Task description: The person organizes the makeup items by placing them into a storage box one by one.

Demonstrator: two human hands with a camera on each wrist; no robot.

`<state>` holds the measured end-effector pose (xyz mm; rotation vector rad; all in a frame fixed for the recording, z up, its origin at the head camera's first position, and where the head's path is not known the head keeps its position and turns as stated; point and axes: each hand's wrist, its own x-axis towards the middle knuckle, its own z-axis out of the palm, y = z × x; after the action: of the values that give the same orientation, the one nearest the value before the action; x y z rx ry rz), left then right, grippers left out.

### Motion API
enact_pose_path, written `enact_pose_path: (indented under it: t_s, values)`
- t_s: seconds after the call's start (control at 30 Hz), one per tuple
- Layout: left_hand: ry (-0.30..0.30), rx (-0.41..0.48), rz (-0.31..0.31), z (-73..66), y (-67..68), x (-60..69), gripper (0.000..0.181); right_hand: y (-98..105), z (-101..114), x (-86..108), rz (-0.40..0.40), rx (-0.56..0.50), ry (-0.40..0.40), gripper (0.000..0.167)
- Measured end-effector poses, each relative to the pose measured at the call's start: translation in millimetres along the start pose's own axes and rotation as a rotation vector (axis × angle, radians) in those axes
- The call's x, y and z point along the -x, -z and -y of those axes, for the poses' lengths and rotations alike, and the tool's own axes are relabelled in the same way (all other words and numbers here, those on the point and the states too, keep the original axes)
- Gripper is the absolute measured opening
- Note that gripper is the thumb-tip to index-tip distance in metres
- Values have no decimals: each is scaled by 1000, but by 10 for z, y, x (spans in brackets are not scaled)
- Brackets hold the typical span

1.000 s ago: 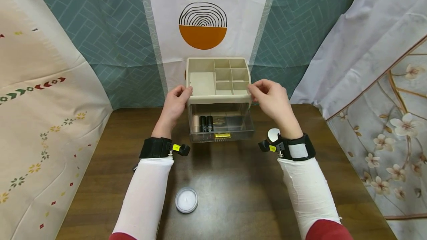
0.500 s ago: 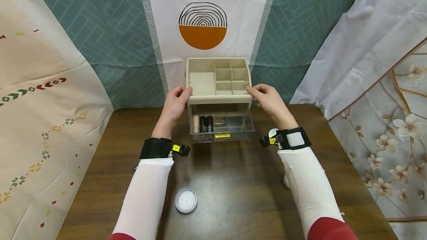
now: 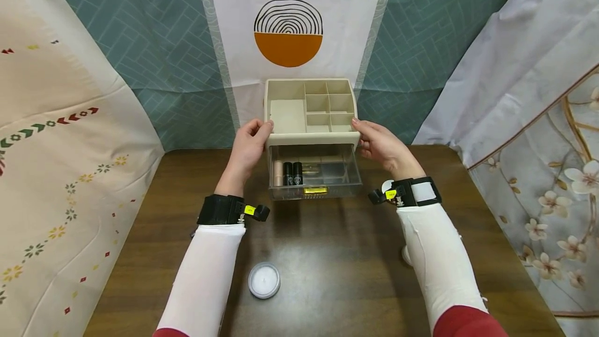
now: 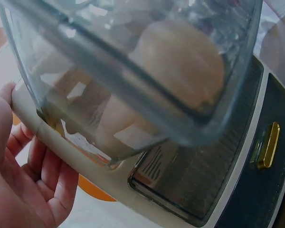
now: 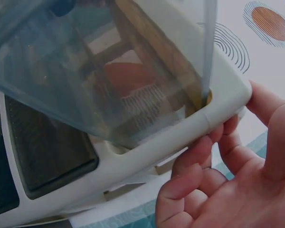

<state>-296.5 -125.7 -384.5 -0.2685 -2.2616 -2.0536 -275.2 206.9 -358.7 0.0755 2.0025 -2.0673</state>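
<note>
A cream desktop organizer [image 3: 313, 138] with a compartmented top stands at the back of the table, its clear upper drawer [image 3: 332, 190] pulled out. Inside lie a beige tube [image 3: 278, 173], two black tubes [image 3: 293, 173] and a dark flat item. My left hand [image 3: 248, 147] grips the organizer's left side, thumb at the top edge. On the opposite side my right hand [image 3: 382, 144] holds the edge, thumb near the upper corner and fingers curled against the side. In the right wrist view, those fingers [image 5: 194, 190] touch the cream frame [image 5: 175, 130]. Closed lower drawers with a gold handle [image 4: 270, 145] show in the left wrist view.
A round jar [image 3: 264, 280] with white contents sits on the brown table [image 3: 327, 274] at the front. By my right wrist lies a white round piece [image 3: 387, 186]; another white object [image 3: 406, 255] is partly hidden by the forearm. Fabric [image 3: 164, 40] hangs behind and at the sides.
My right hand has turned slightly and shifted its hold on the organizer's right edge. The left hand keeps its place. The head view has moved slightly; the drawer stays out.
</note>
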Motion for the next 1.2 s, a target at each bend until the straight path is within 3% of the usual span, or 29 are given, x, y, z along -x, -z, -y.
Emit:
enact_pose_path:
  t_s: [0.17, 0.33, 0.5, 0.67, 0.77, 0.97, 1.07, 1.2]
  values:
    - [20, -42, -14, -40, 27, 39, 36, -53, -37, -2, -27, -53, 17, 42]
    - [57, -107, 37, -153, 135, 96, 41, -77, -21, 27, -50, -47, 42, 37]
    - [59, -136, 111, -259, 335, 170, 48, -60, 1, 38, -54, -42, 52, 35]
    - [50, -250, 118, -269, 619, 331, 49, -53, -13, 33, -62, -57, 44, 34]
    - [71, -316, 112, -179, 823, 463, 49, -56, -28, 36, -66, -61, 42, 33]
    - [153, -508, 53, 155, 1149, 736, 51, -52, -42, 45, -69, -72, 58, 32]
    - [165, -640, 28, 291, 1167, 870, 47, -50, -41, 49, -70, -68, 59, 32]
    - [180, -803, 50, 393, 1031, 1014, 39, -58, -42, 53, -78, -60, 59, 34]
